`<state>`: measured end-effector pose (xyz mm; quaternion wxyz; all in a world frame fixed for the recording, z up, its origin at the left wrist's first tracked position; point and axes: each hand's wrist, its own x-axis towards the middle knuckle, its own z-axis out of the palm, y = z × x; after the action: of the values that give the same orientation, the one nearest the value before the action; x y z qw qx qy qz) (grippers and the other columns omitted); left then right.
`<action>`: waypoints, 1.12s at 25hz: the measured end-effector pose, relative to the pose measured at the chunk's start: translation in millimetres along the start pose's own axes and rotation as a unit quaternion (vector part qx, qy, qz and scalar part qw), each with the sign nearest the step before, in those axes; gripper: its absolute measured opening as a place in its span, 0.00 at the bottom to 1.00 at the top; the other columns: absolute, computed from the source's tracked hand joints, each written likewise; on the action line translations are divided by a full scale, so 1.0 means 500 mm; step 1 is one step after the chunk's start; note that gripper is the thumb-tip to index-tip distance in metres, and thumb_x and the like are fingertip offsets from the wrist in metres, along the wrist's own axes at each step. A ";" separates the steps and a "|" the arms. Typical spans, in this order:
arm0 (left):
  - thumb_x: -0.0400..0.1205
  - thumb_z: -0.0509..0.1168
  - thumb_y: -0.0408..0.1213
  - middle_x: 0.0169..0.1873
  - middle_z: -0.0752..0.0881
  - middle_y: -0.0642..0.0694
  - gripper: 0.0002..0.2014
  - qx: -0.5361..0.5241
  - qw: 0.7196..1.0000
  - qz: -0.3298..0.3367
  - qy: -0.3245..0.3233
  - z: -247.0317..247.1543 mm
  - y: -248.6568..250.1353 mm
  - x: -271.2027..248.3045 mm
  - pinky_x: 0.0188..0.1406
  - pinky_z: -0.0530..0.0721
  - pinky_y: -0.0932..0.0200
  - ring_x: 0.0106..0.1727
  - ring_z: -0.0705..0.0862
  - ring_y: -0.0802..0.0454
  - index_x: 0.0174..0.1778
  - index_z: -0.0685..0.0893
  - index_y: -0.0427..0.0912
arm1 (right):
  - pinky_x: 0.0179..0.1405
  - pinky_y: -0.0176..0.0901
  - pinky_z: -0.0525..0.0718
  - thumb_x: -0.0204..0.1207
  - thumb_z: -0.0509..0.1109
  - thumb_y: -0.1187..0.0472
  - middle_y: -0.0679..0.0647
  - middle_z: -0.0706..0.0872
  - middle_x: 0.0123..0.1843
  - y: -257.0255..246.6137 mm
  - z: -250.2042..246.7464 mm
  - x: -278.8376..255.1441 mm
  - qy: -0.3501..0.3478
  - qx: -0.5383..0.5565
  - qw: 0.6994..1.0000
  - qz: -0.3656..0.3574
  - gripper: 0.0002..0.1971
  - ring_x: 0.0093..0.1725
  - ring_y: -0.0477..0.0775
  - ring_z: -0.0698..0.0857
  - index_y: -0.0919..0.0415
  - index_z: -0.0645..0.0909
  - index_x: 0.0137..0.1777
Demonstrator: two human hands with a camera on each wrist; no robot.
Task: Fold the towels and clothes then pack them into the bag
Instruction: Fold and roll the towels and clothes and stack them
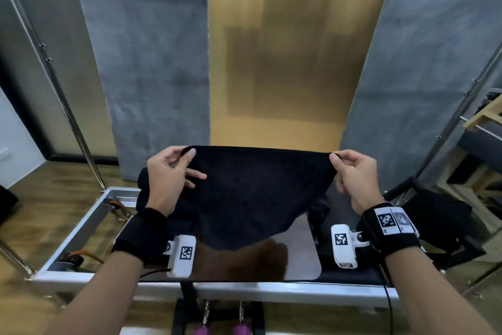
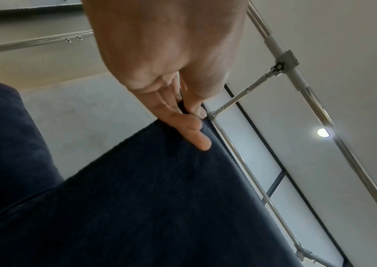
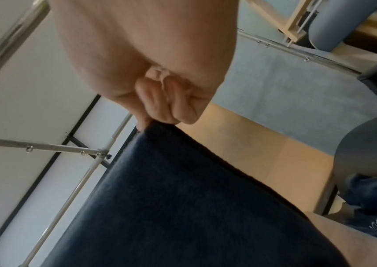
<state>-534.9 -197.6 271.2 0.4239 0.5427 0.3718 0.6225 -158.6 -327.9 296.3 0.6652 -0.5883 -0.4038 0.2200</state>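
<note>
Above the glossy dark table (image 1: 298, 261), the left hand (image 1: 165, 174) and right hand (image 1: 355, 174) each pinch a top corner of the dark towel (image 1: 258, 193), stretching it taut so it hangs flat, likely ready for folding.

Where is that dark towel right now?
In the head view the dark towel hangs mid-frame above the glossy table, stretched between the left hand and right hand, each pinching a top corner.
</note>
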 end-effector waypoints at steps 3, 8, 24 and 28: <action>0.86 0.76 0.37 0.39 0.92 0.42 0.04 -0.018 1.000 -0.008 0.002 0.002 0.003 -0.004 0.17 0.84 0.59 0.30 0.94 0.35 0.47 0.89 0.47 | 0.16 0.35 0.76 0.84 0.74 0.68 0.55 0.84 0.24 -0.012 -0.006 -0.003 0.010 -0.007 1.000 0.016 0.05 0.17 0.48 0.80 0.72 0.86 0.50; 0.90 0.66 0.23 0.48 0.93 0.37 0.06 -0.089 0.996 -0.010 -0.013 0.009 -0.025 -0.004 0.53 0.94 0.54 0.55 0.95 0.34 0.53 0.88 0.35 | 0.55 0.48 0.93 0.84 0.71 0.73 0.72 0.91 0.49 -0.016 0.013 -0.013 -0.007 0.046 0.999 -0.005 0.03 0.49 0.64 0.95 0.75 0.85 0.53; 0.82 0.79 0.46 0.23 0.85 0.43 0.02 0.044 0.998 0.002 0.034 -0.036 -0.022 -0.040 0.20 0.82 0.58 0.19 0.81 0.49 0.48 0.94 0.54 | 0.19 0.27 0.73 0.83 0.76 0.65 0.48 0.86 0.24 -0.013 -0.024 -0.038 0.022 -0.027 0.999 -0.026 0.05 0.17 0.39 0.77 0.63 0.91 0.45; 0.88 0.73 0.42 0.39 0.91 0.37 0.05 0.042 0.997 -0.066 0.000 -0.021 -0.029 -0.037 0.14 0.81 0.58 0.23 0.90 0.33 0.54 0.88 0.46 | 0.17 0.35 0.74 0.83 0.77 0.61 0.62 0.83 0.24 0.017 -0.011 -0.021 0.015 -0.048 0.999 -0.002 0.07 0.14 0.51 0.73 0.63 0.90 0.45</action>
<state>-542.5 -209.8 249.8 0.4409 0.5343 0.4323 0.5773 -158.9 -337.4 285.5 0.6428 -0.6218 -0.4048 0.1905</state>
